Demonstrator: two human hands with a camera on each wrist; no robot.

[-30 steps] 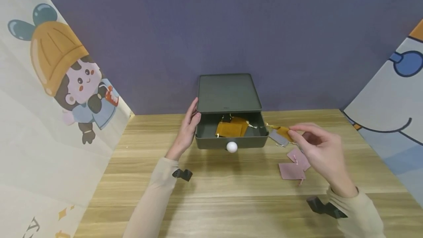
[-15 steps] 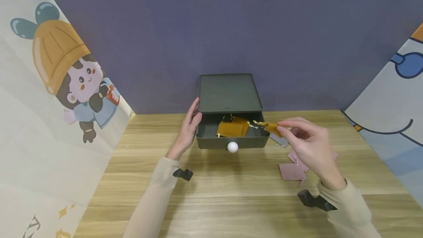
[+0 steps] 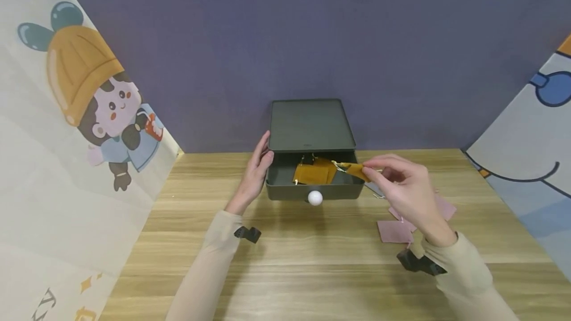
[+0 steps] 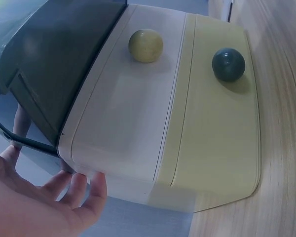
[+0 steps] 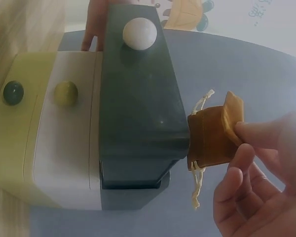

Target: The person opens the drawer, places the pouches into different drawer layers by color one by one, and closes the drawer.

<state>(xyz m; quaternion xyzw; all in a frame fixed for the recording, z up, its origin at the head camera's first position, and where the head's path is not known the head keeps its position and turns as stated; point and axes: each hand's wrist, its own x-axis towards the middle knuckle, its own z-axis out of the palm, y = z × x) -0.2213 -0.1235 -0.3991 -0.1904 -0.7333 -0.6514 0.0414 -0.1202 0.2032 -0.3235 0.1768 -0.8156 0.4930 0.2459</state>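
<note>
My right hand [image 3: 403, 189] pinches a mustard drawstring pouch [image 5: 207, 136] between thumb and fingers, at the right edge of a pulled-out dark green drawer [image 3: 285, 192]. The pouch's pale cords hang loose toward the drawer. Inside the drawer lie other mustard pouches [image 3: 312, 174], partly overlapping. A white round knob [image 3: 315, 197] sits on the drawer front. My left hand [image 3: 253, 177] rests against the left side of the small cabinet [image 3: 312, 125], its fingers extended along it. In the left wrist view, fingertips touch the side of the white tier [image 4: 123, 108].
Pink pouches [image 3: 394, 232] lie on the wooden table [image 3: 303, 261] right of the cabinet, partly behind my right forearm. A grey pouch [image 3: 373, 189] shows beside the drawer. Below the green drawer are white and yellow drawers [image 5: 19, 143] with round knobs. A purple-blue panel [image 3: 303, 38] stands behind.
My right hand has moved left with the mustard pouch, from above the grey pouch to the drawer's right edge. The left hand stays against the cabinet.
</note>
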